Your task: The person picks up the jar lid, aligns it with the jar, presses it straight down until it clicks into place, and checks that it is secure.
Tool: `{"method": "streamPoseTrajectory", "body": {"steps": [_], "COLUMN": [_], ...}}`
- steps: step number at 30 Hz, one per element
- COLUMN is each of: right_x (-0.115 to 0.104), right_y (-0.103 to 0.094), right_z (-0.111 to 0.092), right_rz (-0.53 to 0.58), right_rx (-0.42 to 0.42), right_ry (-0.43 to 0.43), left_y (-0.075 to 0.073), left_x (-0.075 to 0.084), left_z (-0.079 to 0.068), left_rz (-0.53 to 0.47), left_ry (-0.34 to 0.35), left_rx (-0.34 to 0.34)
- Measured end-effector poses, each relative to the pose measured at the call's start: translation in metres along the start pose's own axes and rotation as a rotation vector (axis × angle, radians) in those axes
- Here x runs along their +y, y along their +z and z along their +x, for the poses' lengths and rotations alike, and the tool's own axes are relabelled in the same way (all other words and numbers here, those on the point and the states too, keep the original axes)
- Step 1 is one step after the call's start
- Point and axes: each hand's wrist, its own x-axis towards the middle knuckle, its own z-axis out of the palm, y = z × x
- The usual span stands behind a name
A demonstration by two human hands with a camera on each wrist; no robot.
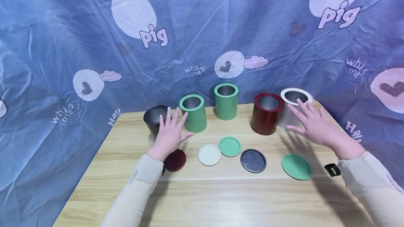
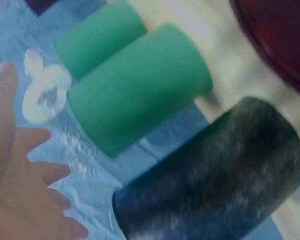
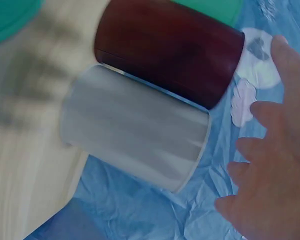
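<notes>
My left hand [image 1: 169,134] hovers with fingers spread, nearest the black canister [image 1: 153,123] and in front of a green canister [image 1: 196,116]. Below its wrist lies a dark red lid [image 1: 175,160], partly covered by the arm. My right hand [image 1: 317,123], fingers also spread, is raised before the white canister [image 1: 285,116] and overlaps its rim in the head view. Beside that stands a dark red canister [image 1: 265,118]. Both hands hold nothing. In the wrist views, the black canister [image 2: 215,175] and white canister [image 3: 135,125] stand apart from the fingers.
Another green canister [image 1: 226,106] stands at the back middle. Its top is uncovered, like the others. On the wooden table [image 1: 221,199] lie a white lid [image 1: 209,155], two green lids [image 1: 230,146] and a black lid [image 1: 253,160]. A blue printed cloth [image 1: 195,16] hangs behind.
</notes>
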Motion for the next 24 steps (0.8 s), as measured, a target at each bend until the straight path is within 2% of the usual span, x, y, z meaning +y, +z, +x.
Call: {"method": "streamPoseTrajectory", "body": {"steps": [5, 8, 24], "right_x": [-0.004, -0.007, -0.041], "right_y": [0.015, 0.022, 0.06], "right_z": [-0.008, -0.012, -0.025], "right_rz": [0.011, -0.001, -0.055], "right_rx": [0.091, 0.115, 0.032], "right_ry": [-0.104, -0.138, -0.286], "left_y": [0.012, 0.017, 0.056], "left_x": [0.015, 0.025, 0.083], "left_z": [-0.001, -0.002, -0.007], "left_rz": [0.075, 0.09, 0.122], "left_ry": [0.088, 0.123, 0.271], "left_rx": [0.035, 0.022, -0.109]}}
